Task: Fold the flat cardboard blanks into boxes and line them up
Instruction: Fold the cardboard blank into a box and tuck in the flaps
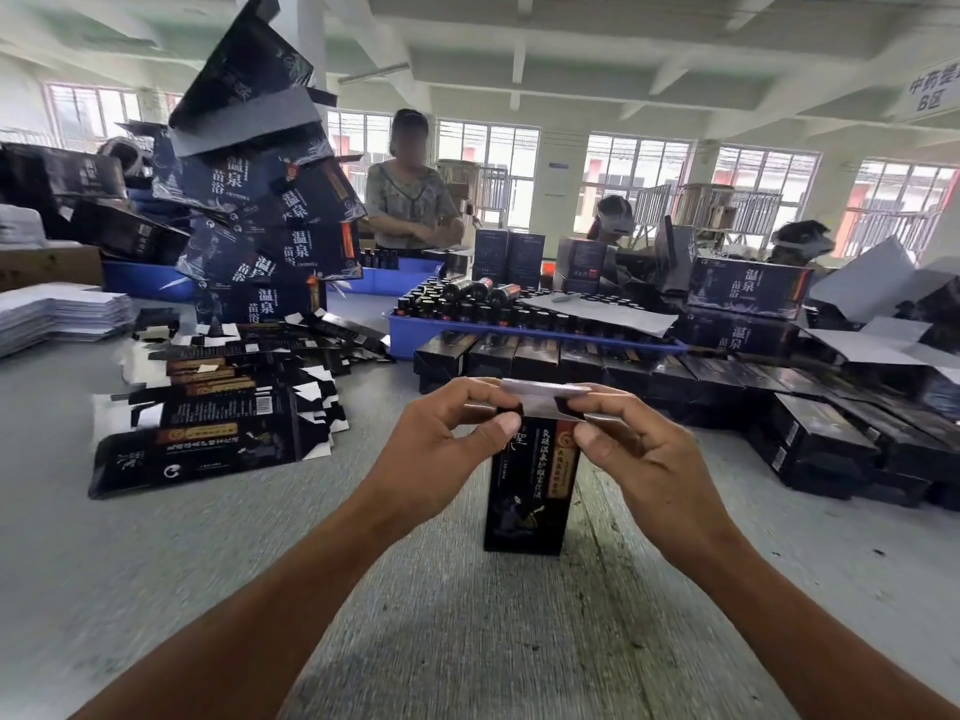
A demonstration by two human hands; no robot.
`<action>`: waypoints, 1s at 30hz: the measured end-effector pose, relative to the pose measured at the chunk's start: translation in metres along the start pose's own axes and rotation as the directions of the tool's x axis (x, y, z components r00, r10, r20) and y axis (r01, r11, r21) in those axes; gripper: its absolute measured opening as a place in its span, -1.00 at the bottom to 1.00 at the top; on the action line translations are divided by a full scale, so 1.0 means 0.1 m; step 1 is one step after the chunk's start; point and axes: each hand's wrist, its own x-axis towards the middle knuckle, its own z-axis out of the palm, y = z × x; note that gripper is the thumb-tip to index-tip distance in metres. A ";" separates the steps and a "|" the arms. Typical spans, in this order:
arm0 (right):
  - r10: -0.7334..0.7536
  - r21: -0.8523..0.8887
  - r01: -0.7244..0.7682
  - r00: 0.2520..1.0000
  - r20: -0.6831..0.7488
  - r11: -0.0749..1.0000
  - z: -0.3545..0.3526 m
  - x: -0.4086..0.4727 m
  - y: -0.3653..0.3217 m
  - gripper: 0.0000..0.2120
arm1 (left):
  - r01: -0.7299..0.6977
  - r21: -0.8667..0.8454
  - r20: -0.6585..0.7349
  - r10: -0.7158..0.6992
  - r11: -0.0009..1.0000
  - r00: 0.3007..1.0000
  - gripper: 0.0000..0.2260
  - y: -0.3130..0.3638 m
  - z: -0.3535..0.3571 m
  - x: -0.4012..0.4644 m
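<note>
- Head view showed a dark box (524,491) standing upright on the grey table (156,563), just below the centre of the frame.
- The left hand (441,439) gripped the box's top at its 9 o'clock side, fingers curled over the upper edge and thumb pressed on the front face.
- The right hand (639,449) held the top at the 3 o'clock side, its fingers and thumb pinching the pale top flap (540,394), which lay bent over the opening.
- Flat blanks (218,428) lay fanned in a loose pile at 9 o'clock from the box, well apart from it.
- Finished boxes (519,356) lay in a row at 12 o'clock, just behind the hands, with more stacked at 3 o'clock.
- A blue tray (410,332) full of dark bottles stood beyond that row.
- Large printed cartons (270,210) leaned in a tall heap at 10 o'clock.
- A person (410,194) stood across the table at 12 o'clock, arms folded.
</note>
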 end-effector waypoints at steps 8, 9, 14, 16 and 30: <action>0.018 0.046 -0.016 0.999 -0.048 0.999 0.02 0.00 -0.02 -0.59 | -0.016 0.055 -0.004 0.016 0.998 1.000 -0.92 0.01 0.01 -0.01; -0.002 0.025 0.003 0.999 -0.050 1.000 0.03 0.00 -0.04 -0.63 | -0.018 0.064 -0.001 0.018 0.998 1.000 -0.92 0.02 0.01 -0.01; -0.029 -0.015 0.028 0.992 -0.119 1.000 0.10 -0.01 -0.05 -0.79 | -0.013 0.070 -0.016 0.014 0.997 1.000 -0.93 0.03 0.02 -0.02; -0.013 0.001 0.013 0.992 -0.124 1.000 0.09 0.00 -0.03 -0.84 | -0.002 0.051 -0.024 0.003 0.999 1.000 -0.91 0.03 0.03 -0.03; -0.067 -0.094 0.055 0.989 -0.134 0.994 0.03 0.02 0.03 -0.84 | -0.017 0.024 -0.052 0.018 1.000 0.998 -0.71 -0.01 0.05 -0.02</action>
